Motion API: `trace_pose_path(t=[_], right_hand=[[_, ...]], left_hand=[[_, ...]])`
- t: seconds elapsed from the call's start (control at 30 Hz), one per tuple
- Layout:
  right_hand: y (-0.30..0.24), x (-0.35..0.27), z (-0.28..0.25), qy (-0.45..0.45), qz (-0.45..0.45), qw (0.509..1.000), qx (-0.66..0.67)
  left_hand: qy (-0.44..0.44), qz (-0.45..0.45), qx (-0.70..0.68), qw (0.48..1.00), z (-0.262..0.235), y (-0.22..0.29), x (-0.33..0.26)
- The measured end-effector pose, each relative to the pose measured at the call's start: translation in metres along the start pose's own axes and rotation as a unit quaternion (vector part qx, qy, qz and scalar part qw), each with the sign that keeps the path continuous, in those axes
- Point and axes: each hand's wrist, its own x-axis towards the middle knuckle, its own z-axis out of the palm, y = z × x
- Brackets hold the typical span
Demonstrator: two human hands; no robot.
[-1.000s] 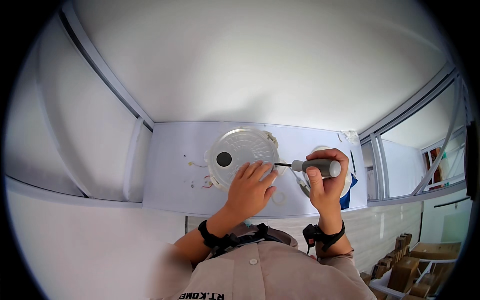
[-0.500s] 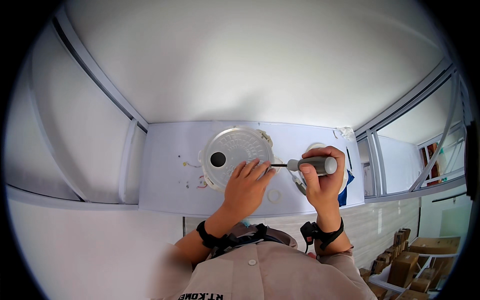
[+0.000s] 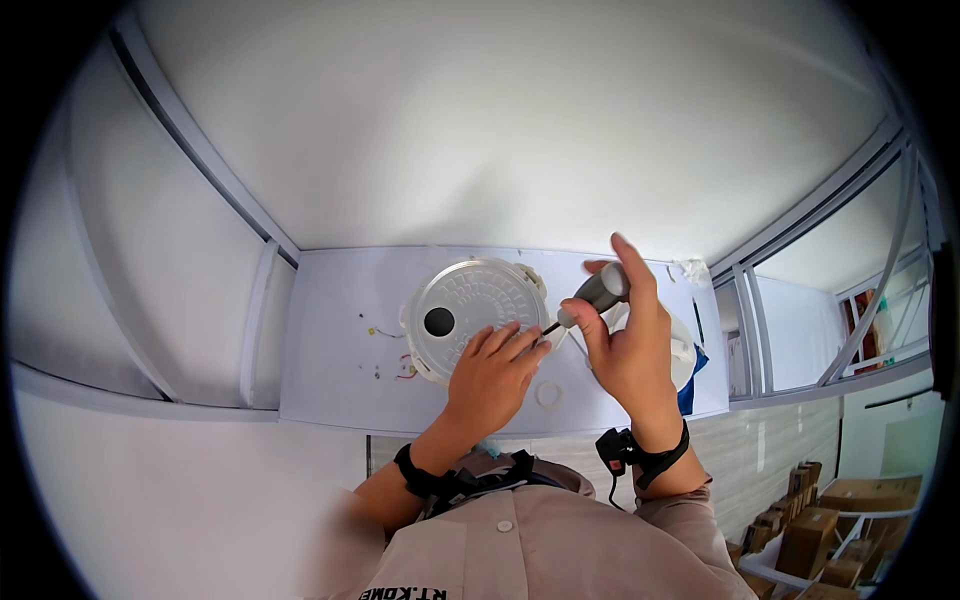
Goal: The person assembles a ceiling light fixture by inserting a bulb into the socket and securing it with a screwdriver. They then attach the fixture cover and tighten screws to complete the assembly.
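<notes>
The left hand [image 3: 493,372] is covering the lower right edge of the round grey lid [image 3: 467,313], so the screwdriver [image 3: 590,298] tip is going out of sight behind its fingers. The right hand [image 3: 627,335] is hiding most of the white bowl [image 3: 683,352] to the right of the lid. The small bits [image 3: 385,352] left of the lid are showing too tiny to identify.

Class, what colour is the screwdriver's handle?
Grey, seen best in the head view: screwdriver in the right hand.
</notes>
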Motion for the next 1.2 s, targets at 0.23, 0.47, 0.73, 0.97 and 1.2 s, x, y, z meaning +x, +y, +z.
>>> trace_pose_path(t=[0.23,0.47,0.73,0.97,1.2], right_hand=[[-0.009,0.002,-0.015,-0.036,-0.033,0.998,-0.042],[-0.001,-0.003,-0.012,-0.062,0.078,0.98,0.173],[0.002,0.001,-0.01,0.062,-0.054,0.997,0.009],[-0.005,0.007,-0.014,0.021,-0.059,0.997,0.036],[-0.01,0.019,-0.016,0.016,-0.123,0.992,0.003]], left_hand=[[-0.02,-0.01,-0.008,1.0,-0.004,0.0,-0.002],[-0.02,-0.008,-0.015,1.0,-0.002,-0.001,0.0],[-0.027,-0.009,-0.008,1.0,-0.001,-0.002,-0.002],[-0.028,-0.012,-0.008,1.0,-0.001,-0.002,-0.002],[-0.03,-0.014,-0.016,0.999,-0.003,-0.002,0.0]])
